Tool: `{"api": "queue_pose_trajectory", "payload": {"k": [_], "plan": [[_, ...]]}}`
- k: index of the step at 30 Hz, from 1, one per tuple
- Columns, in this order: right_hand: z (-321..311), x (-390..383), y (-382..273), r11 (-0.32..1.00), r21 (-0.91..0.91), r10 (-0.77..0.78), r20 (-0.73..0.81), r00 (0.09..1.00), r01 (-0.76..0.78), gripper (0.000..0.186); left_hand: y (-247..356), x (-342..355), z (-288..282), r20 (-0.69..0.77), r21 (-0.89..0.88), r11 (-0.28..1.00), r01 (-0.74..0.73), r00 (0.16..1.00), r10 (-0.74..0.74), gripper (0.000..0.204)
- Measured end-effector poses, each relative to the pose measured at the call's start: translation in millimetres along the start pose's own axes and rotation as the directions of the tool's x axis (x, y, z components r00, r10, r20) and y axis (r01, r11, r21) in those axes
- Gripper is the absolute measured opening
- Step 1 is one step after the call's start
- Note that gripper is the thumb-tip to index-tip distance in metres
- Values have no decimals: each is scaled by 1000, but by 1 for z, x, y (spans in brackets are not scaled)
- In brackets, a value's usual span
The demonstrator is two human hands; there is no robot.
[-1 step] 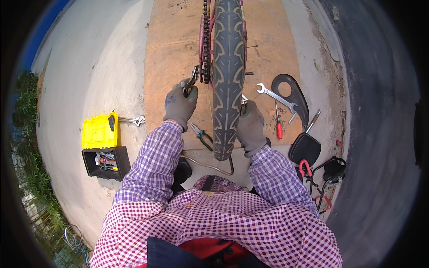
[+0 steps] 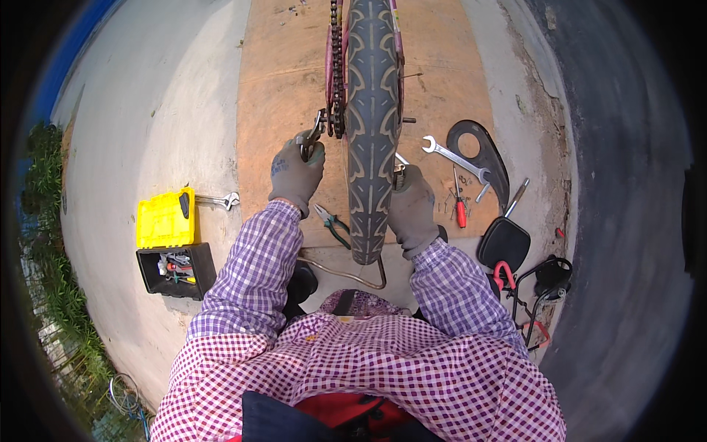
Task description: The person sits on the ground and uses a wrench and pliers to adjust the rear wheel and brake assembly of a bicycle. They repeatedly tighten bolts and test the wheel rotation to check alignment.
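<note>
The patterned bicycle tyre (image 2: 368, 110) runs down the middle, with the chain (image 2: 337, 88) and pink frame tubes (image 2: 329, 66) beside it. My left hand (image 2: 297, 169), in a grey glove, is closed on a metal tool (image 2: 313, 138) that reaches the axle at the chain's lower end, left of the tyre. Right of the tyre, my gloved right hand (image 2: 412, 206) is closed on a chrome metal tool (image 2: 399, 169); its fingertips are partly hidden by the tyre. Green-handled pliers (image 2: 339, 232) lie on the board below my left hand.
An open wrench (image 2: 456, 160), black oval guard (image 2: 493, 155), red screwdriver (image 2: 460, 210), small bolts (image 2: 447, 202) and saddle (image 2: 503, 244) lie right. An open toolbox (image 2: 197, 271) with yellow lid (image 2: 163, 217) and adjustable wrench (image 2: 224, 199) sit left. A bent tube (image 2: 339, 276) lies below the tyre.
The upper part of the tyre and chain has shifted very slightly left. Both hands stay in almost the same places, still holding their tools.
</note>
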State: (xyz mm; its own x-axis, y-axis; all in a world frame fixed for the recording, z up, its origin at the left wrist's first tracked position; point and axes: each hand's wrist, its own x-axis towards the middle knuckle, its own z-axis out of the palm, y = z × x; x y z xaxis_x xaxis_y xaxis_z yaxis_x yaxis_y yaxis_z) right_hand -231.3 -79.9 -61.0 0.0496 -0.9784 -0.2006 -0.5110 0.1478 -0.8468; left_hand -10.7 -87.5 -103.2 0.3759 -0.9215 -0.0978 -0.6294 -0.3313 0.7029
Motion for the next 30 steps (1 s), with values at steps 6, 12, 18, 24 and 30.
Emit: {"api": "queue_pose_trajectory", "payload": {"k": [6, 12, 18, 24, 30], "plan": [[-12, 3, 0, 998, -45, 52, 29, 998, -51, 61, 16, -9, -1, 53, 41, 999, 29, 998, -31, 45], [-12, 5, 11, 998, 3, -58, 31, 998, 58, 58, 20, -10, -1, 115, -4, 994, 105, 988, -104, 55], [-12, 17, 26, 967, 68, -247, 34, 968, 245, 53, 17, -17, 0, 165, 2, 995, 102, 981, -101, 71], [-21, 28, 17, 971, 20, -239, 59, 969, 238, 49, 17, -20, 3, 221, -14, 996, 84, 972, -79, 79], [-36, 32, 3, 984, -150, -80, 104, 991, 95, 60, 29, -24, -7, 353, -95, 977, 192, 924, -147, 80]]}}
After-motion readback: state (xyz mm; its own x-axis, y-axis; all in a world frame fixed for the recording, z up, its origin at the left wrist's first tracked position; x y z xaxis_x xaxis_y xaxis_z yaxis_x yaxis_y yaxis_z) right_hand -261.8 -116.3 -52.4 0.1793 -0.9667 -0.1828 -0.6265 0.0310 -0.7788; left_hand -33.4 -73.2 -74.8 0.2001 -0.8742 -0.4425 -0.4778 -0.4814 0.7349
